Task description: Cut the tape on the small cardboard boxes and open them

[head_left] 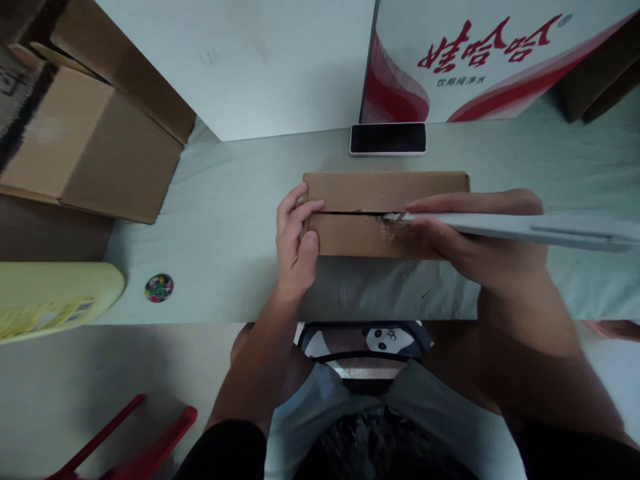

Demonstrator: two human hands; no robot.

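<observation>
A small brown cardboard box [360, 193] lies on the pale table [225, 220] in front of me, its top flaps meeting in a dark seam. My left hand [295, 240] grips the box's left end, fingers curled over the top and thumb on the near side. My right hand [475, 233] is closed on a long grey utility knife [540, 227]. The knife lies level, its blade tip at the seam near the middle of the box, where the tape looks torn.
A black phone [388, 139] lies just behind the box. A white carton with red lettering [475, 60] stands at the back. Open cardboard boxes [95, 133] are stacked at left, with a yellow object [50, 300] and a small round sticker [159, 288] near the table's front edge.
</observation>
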